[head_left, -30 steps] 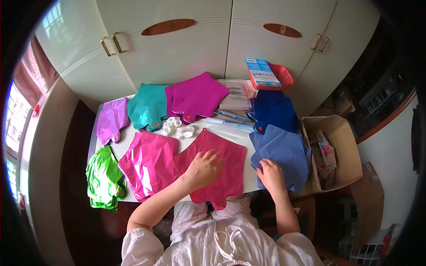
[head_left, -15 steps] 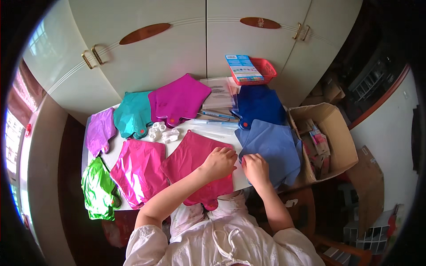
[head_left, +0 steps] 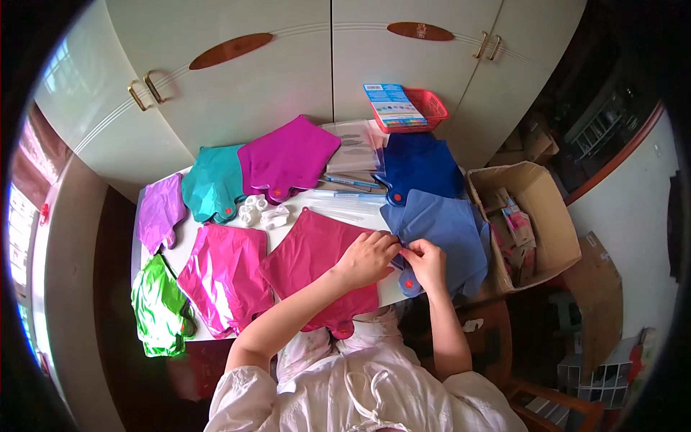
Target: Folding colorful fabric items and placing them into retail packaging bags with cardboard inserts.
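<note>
Item: light-blue foil balloon point(head_left: 448, 234), flat at the counter point(head_left: 188, 241) right edge. Our left hand point(head_left: 368, 258) and right hand point(head_left: 426, 263) pinch its lower-left edge, fingers closed. We judge it light, limp, slippery, easily creased; best held near the neck.

My head view: bright daylight enters from a window point(head_left: 21, 237) at far left, overexposed there. The glossy foil balloons point(head_left: 223, 277) carry glare streaks. Focus is sharp centrally; fisheye bending and black vignetting mark my frame's rim.
</note>
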Demonstrator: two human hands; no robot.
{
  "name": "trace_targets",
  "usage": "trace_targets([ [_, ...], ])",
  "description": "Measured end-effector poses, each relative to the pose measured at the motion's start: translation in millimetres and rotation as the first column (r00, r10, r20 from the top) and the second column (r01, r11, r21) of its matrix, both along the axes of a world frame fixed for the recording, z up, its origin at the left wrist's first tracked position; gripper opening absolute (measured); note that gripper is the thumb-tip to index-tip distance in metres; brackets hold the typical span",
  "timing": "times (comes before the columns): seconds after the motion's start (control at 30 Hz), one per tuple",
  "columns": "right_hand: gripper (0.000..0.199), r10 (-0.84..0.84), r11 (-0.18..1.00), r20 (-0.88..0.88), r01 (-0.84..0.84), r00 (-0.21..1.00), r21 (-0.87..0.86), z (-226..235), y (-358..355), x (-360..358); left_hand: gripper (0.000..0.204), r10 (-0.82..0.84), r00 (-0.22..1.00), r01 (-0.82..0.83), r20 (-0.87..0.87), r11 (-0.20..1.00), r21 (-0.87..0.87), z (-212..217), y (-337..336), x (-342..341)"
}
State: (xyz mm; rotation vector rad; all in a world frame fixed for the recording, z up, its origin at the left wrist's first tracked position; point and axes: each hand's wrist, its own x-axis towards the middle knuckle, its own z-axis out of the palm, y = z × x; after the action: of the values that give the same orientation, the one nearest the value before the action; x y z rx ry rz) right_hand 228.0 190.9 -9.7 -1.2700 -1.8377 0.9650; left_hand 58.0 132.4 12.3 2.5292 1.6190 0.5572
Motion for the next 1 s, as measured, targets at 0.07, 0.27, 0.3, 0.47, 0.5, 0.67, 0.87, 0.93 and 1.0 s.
trace_targets([
  [0.07,0.016,-0.016,0.998,-0.103,0.011,0.995,-0.055,-7,3,5,0.043,-0.067,0.996,0.071,-0.051,0.993,0.093,-7,4,-2],
  [0.27,0.012,-0.163,0.976,-0.445,0.077,0.881,-0.206,4,12,39,0.030,-0.098,0.979,0.114,-0.181,0.990,0.083,-16,1,1],
  [0.3,0.012,-0.184,0.976,-0.496,0.100,0.848,-0.192,13,15,52,0.029,-0.095,0.980,0.111,-0.174,0.990,0.082,-13,1,3],
  [0.47,0.014,-0.263,0.962,-0.613,0.250,0.745,-0.109,40,66,154,0.030,-0.122,0.975,0.152,-0.187,0.976,0.157,-23,5,4],
  [0.5,0.015,-0.284,0.947,-0.634,0.315,0.719,-0.067,51,78,176,0.031,-0.126,0.975,0.156,-0.184,0.975,0.157,-23,6,4],
  [0.67,0.022,-0.435,0.692,-0.680,0.702,0.590,0.167,146,83,236,0.032,-0.106,0.982,0.131,-0.157,0.978,0.164,-27,5,5],
  [0.87,0.026,-0.212,0.652,-0.777,0.678,0.593,0.339,198,121,253,0.030,-0.111,0.983,0.129,-0.148,0.985,0.118,-25,6,11],
  [0.93,0.024,-0.318,0.575,-0.666,0.695,0.675,0.431,208,134,233,0.030,-0.106,0.985,0.122,-0.134,0.985,0.120,-24,6,12],
  [1.0,0.021,-0.369,0.594,-0.424,0.561,0.827,0.577,198,152,195,0.030,-0.069,0.989,0.088,-0.133,0.986,0.140,-29,1,9],
])
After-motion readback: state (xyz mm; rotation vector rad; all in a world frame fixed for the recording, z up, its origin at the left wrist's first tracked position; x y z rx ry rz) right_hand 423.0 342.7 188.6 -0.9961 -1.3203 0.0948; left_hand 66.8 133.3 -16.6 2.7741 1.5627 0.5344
